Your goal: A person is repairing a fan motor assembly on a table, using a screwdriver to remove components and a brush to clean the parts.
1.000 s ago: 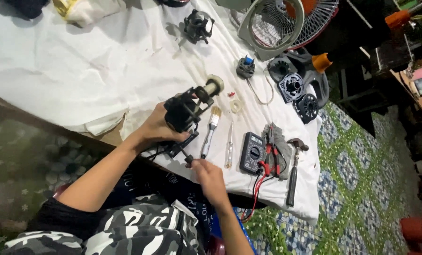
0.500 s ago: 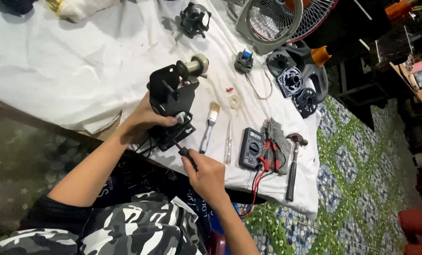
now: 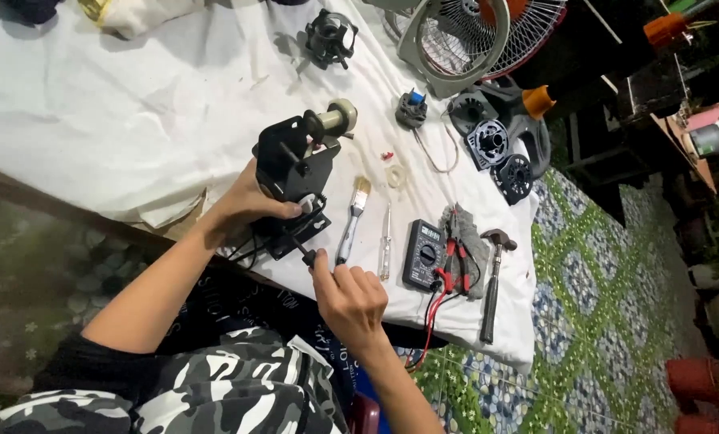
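Winder [image 3: 295, 173] in L grip [image 3: 243, 205] (R grip [image 3: 351, 297] on crank [image 3: 309, 257]).

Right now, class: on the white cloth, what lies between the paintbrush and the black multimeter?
In the head view, a slim screwdriver lies on the cloth between the paintbrush and the multimeter.

Bright overhead light washes the white tablecloth [image 3: 94, 104], surroundings fall dim, and edges bend with wide-angle distortion.

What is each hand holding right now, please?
Left hand: closed around the black metal winding device with a cream spool, steadying it.
Right hand: closed on the device's small black crank handle.
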